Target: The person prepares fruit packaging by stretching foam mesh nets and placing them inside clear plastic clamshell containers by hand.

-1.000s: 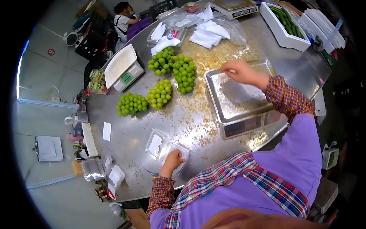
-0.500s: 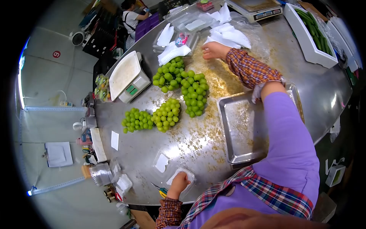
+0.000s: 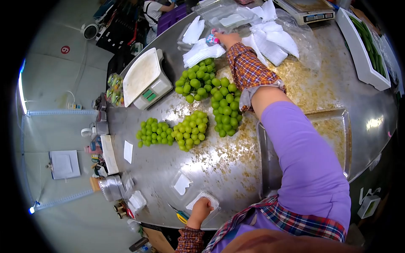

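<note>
My right hand [image 3: 229, 39] reaches across the table, its fingers closed at a small pink-and-blue patterned item [image 3: 212, 39] on white pads [image 3: 203, 52] in a clear plastic tray. Below that tray lie bunches of green grapes: one [image 3: 196, 81] beside the scale, one [image 3: 226, 107] by my right sleeve, and two more [image 3: 190, 130] nearer the middle. My left hand [image 3: 201, 209] is closed, resting over a white pad [image 3: 211, 200] in a clear plastic container; what its fingers hold, if anything, is hidden. Yellow-handled scissors [image 3: 180, 215] lie just left of it.
A white scale [image 3: 145, 80] stands left of the grapes. A metal tray [image 3: 346, 143] lies partly under my right arm. Another scale [image 3: 301, 12] and a white box [image 3: 365, 63] of long green vegetables are at the back right. Another person [image 3: 154, 12] works behind the table.
My right hand has moved left from beside the loose white pads to the pink-and-blue item. My left hand stays over its container. The view has shifted slightly.
</note>
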A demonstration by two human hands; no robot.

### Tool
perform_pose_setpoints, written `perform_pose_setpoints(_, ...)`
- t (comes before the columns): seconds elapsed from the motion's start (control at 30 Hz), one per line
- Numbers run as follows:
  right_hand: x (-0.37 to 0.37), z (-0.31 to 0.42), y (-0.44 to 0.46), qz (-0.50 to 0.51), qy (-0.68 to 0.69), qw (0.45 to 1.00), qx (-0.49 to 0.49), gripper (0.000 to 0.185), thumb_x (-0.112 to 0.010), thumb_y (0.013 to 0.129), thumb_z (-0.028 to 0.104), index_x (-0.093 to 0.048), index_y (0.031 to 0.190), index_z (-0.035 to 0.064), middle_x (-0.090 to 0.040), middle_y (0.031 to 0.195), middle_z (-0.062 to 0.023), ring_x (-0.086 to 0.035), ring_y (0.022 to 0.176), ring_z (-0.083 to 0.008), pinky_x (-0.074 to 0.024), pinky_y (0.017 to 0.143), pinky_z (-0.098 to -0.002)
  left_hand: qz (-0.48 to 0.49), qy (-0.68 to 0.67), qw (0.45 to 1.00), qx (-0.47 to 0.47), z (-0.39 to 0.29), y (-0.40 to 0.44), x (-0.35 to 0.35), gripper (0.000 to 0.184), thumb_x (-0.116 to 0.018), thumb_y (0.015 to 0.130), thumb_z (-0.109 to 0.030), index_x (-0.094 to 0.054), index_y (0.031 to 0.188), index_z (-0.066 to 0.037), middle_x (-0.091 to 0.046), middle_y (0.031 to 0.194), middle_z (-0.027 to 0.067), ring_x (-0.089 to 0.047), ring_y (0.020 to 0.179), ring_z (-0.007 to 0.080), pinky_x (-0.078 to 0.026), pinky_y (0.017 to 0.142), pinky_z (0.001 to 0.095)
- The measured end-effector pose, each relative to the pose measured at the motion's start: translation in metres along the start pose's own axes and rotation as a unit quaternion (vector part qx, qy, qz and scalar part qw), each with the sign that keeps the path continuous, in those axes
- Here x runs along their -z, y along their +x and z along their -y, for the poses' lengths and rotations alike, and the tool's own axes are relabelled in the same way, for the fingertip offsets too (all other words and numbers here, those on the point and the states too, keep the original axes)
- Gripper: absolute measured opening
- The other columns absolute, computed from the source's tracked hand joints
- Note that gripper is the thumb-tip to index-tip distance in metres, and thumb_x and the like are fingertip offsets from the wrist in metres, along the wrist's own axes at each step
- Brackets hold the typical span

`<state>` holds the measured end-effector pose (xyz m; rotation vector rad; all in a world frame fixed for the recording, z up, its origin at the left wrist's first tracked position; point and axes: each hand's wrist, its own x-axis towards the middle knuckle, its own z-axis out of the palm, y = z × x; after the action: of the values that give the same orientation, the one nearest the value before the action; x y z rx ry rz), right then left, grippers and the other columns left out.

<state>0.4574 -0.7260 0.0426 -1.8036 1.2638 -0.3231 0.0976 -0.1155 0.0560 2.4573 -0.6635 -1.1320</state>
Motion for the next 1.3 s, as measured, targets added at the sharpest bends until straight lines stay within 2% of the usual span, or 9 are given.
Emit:
perform_pose_setpoints(0.13,0.022,0.015,-0.044,0.003,0.005,0.999,-0.046,0.121,-0.080,0.060,0.056,-0.016,0.145,-0.0023,-0.032,0.140,-0.0331,-0.044,0.125,-0.0427,-0.0394,0.104,-0.0425,-0.017,-0.016,1.000,-0.004,0.001,-0.001,-0.001,0.025,-0.077,0.062,-0.008,-0.054,0.068,-0.004,-0.055,0.072,0.0158,-0.055,0.071,0.0372,-0.043,0.061,0.0429)
perform_pose_setpoints(0.33,0.017,0.022,-0.038,-0.009,0.073,0.994,-0.085,0.109,-0.075,0.071,0.042,-0.008,0.147,0.0022,-0.034,0.137,-0.0296,-0.046,0.121,-0.0420,-0.0396,0.103,-0.0454,-0.024,-0.025,0.999,-0.010,-0.007,-0.001,0.003,0.025,-0.077,0.061,-0.007,-0.053,0.068,-0.004,-0.054,0.071,0.0158,-0.054,0.070,0.0367,-0.043,0.060,0.0425)
perform_pose_setpoints(0.5,0.016,0.004,-0.010,-0.068,-0.015,0.996,0.057,0.102,-0.070,0.065,0.065,-0.039,0.136,-0.0011,-0.041,0.136,-0.0251,-0.044,0.124,-0.0413,-0.0382,0.103,-0.0470,-0.038,-0.036,0.999,-0.006,-0.004,-0.001,0.000,0.024,-0.076,0.061,-0.006,-0.052,0.067,-0.003,-0.053,0.071,0.0153,-0.054,0.069,0.0355,-0.043,0.060,0.0414)
perform_pose_setpoints(0.73,0.020,0.002,0.014,-0.061,-0.119,0.981,0.141,0.107,-0.064,0.059,0.078,-0.052,0.128,-0.0038,-0.054,0.127,-0.0246,-0.054,0.118,-0.0372,-0.0428,0.099,-0.0416,-0.035,-0.002,0.999,0.004,-0.004,0.002,-0.002,0.023,-0.079,0.063,-0.007,-0.058,0.069,-0.005,-0.059,0.070,0.0130,-0.059,0.066,0.0302,-0.046,0.059,0.0370)
perform_pose_setpoints(0.87,0.030,0.006,0.038,0.154,-0.211,0.953,0.155,0.115,-0.065,0.058,0.080,-0.048,0.132,-0.0056,-0.044,0.137,-0.0288,-0.047,0.125,-0.0392,-0.0415,0.101,-0.0401,-0.055,-0.005,0.998,0.009,-0.007,0.001,-0.002,0.022,-0.078,0.062,-0.007,-0.057,0.068,-0.005,-0.059,0.069,0.0130,-0.060,0.066,0.0312,-0.046,0.059,0.0376)
perform_pose_setpoints(0.9,0.026,0.003,0.042,0.158,-0.209,0.951,0.164,0.107,-0.060,0.061,0.082,-0.056,0.128,-0.0014,-0.051,0.132,-0.0251,-0.050,0.123,-0.0394,-0.0409,0.101,-0.0453,-0.063,-0.004,0.998,0.008,-0.007,0.003,-0.004,0.021,-0.078,0.062,-0.007,-0.057,0.068,-0.005,-0.059,0.069,0.0130,-0.060,0.066,0.0315,-0.047,0.059,0.0378)
perform_pose_setpoints(1.03,0.032,-0.005,0.030,0.180,-0.143,0.959,0.168,0.098,-0.065,0.066,0.074,-0.055,0.128,-0.0011,-0.055,0.129,-0.0224,-0.053,0.118,-0.0392,-0.0433,0.095,-0.0466,-0.067,0.029,0.997,0.006,-0.006,0.004,-0.007,0.020,-0.076,0.062,-0.006,-0.057,0.067,-0.005,-0.059,0.069,0.0130,-0.060,0.066,0.0315,-0.047,0.059,0.0377)
perform_pose_setpoints(1.17,0.056,-0.004,-0.016,0.245,0.212,0.943,0.080,0.067,-0.074,0.075,0.048,-0.058,0.120,0.0016,-0.060,0.114,-0.0146,-0.058,0.098,-0.0268,-0.0494,0.079,-0.0408,-0.058,-0.004,0.998,0.013,-0.005,0.003,-0.005,0.021,-0.077,0.061,-0.006,-0.056,0.067,-0.005,-0.058,0.070,0.0133,-0.058,0.067,0.0326,-0.046,0.059,0.0390)
perform_pose_setpoints(1.3,0.058,-0.015,0.006,0.224,0.323,0.920,0.009,0.051,-0.069,0.082,0.040,-0.059,0.114,0.0016,-0.063,0.102,-0.0086,-0.062,0.088,-0.0210,-0.0515,0.075,-0.0370,-0.042,-0.022,0.999,0.010,-0.005,0.005,-0.002,0.023,-0.077,0.060,-0.007,-0.054,0.066,-0.005,-0.057,0.072,0.0143,-0.056,0.071,0.0361,-0.044,0.061,0.0421)
